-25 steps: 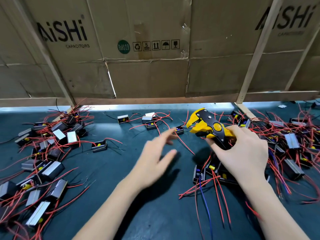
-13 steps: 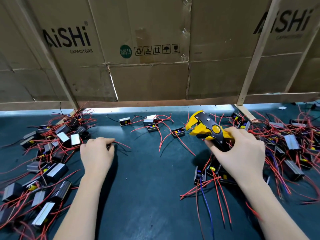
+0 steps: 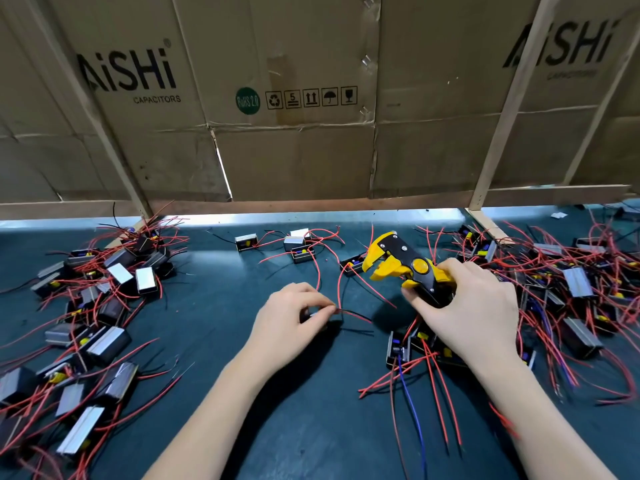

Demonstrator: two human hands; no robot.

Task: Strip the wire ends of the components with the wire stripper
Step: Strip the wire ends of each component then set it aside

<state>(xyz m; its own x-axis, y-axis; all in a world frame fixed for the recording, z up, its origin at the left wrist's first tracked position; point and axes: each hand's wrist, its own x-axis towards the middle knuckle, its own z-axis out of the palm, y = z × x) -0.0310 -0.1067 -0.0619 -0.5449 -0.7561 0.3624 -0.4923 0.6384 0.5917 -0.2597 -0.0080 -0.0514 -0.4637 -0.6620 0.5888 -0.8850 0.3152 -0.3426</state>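
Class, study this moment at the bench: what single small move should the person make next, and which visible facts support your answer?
Probably bring the red wire pinched by the left hand to the wire stripper. The right hand grips the stripper's handles, its yellow head looks open and empty, and the wire's end lies apart from it.

Printed in black on the left cardboard box (image 3: pixel 145 109): "AiSHi CAPACITORS". Beside it, green round "RoHS 2.0" sticker (image 3: pixel 247 100) and handling symbols (image 3: pixel 311 97), one numbered "5". On the right cardboard box (image 3: pixel 450 98): "AiSHi".
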